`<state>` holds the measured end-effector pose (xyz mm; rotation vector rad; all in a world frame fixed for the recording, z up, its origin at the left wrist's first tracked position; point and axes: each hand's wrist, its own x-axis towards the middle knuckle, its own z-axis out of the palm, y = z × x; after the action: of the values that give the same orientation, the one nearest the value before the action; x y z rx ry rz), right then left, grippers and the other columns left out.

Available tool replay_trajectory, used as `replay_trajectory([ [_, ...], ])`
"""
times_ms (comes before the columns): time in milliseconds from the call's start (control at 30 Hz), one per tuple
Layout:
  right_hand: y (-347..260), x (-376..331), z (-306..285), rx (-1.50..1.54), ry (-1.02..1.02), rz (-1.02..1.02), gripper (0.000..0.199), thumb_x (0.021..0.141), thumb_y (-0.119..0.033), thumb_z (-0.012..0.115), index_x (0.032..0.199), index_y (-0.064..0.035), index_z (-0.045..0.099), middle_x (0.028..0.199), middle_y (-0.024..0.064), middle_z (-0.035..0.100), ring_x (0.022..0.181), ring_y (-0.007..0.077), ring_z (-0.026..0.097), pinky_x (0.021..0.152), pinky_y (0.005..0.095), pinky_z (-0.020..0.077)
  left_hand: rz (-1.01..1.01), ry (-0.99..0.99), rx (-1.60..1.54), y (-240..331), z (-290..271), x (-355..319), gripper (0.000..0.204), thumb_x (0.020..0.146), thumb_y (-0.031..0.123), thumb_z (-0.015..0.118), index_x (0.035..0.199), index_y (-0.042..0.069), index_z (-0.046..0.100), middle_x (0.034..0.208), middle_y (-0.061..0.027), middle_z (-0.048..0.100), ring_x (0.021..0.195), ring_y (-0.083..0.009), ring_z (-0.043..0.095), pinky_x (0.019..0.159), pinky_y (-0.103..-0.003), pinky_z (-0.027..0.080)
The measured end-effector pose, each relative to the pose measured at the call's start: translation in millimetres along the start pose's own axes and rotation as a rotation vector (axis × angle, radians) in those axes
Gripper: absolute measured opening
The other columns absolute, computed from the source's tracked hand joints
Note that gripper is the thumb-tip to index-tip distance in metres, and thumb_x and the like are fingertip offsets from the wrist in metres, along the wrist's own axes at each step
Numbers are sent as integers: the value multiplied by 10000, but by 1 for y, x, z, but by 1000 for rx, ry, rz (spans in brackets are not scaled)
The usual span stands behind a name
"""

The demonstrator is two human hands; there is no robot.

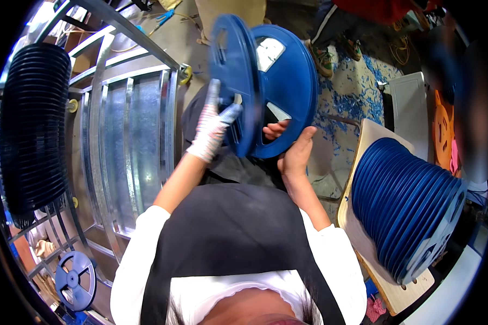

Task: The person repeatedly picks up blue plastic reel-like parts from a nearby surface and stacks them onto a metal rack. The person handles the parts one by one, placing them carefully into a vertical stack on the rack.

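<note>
"Hands first: how are they holding?"

"Gloved, the left hand [210,127] is resting against the outer face of the left disc [229,70], fingers spreading; blur is hiding whether they are closing on anything. Bare, the right hand [296,154] is pinching the lower rim of the right disc [295,70], its thumb lying outside and its fingertips showing through a cut-out."

"So where are those 2 blue discs sitting?"

"They are standing upright in front of the apron [228,233], near each other, their faces angling apart toward the viewer. I can't tell if anything is joining them at the middle."

"Which step are we seeing?"

"Handling 2 discs as a pair, I'd judge. The next move seems to be calling for a firm right pinch and a steady left palm, so neither rim is tipping."

"What else is crowding round?"

"On the right, a blue disc stack [401,200] is lying along a wooden board [377,132]. On the left, a metal frame [171,119] is standing near the left arm, limiting a swing that way, with a dark disc stack [35,130] beyond. Ahead, blue scraps [339,114] are littering the floor beside a co-worker's shoe [324,62]."
</note>
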<state>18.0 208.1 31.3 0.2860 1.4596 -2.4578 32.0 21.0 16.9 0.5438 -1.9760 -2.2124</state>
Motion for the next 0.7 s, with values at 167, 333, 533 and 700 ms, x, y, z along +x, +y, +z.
replay_trajectory([
  [167, -4, -6, 27, -318, -309, -252, 734, 916, -613, 336, 1039, 73, 564, 920, 134, 651, 845, 193, 646, 792, 299, 502, -117, -153, -795, -70, 23, 35, 537, 830, 290, 655, 1263, 54, 443, 1038, -79, 576, 895, -172, 558, 726, -295, 486],
  [333, -25, -10, 53, -603, -550, -475, 699, 927, -581, 380, 1130, 58, 574, 1024, 154, 656, 904, 230, 652, 818, 296, 488, -149, -304, -906, -70, -6, 33, 405, 809, 119, 689, 1168, 69, 511, 1035, -60, 608, 908, -171, 597, 759, -295, 521],
  [533, -60, 17, 48, -471, -510, -722, 953, 861, -740, 159, 1230, 54, 536, 1224, 168, 580, 1138, 266, 557, 992, 376, 401, -70, -281, -970, 30, -22, -5, 518, 855, 265, 642, 1296, 61, 462, 1188, -118, 562, 1117, -237, 546, 1031, -396, 415],
  [700, -8, 65, -26, -532, -36, -361, 629, 985, -515, 268, 1327, -22, 457, 1308, 172, 518, 1276, 269, 437, 1059, 382, 308, 15, -445, -1242, 44, -38, -25, 663, 845, 429, 611, 1340, 45, 395, 1170, -144, 537, 1120, -276, 537, 1045, -456, 393],
])
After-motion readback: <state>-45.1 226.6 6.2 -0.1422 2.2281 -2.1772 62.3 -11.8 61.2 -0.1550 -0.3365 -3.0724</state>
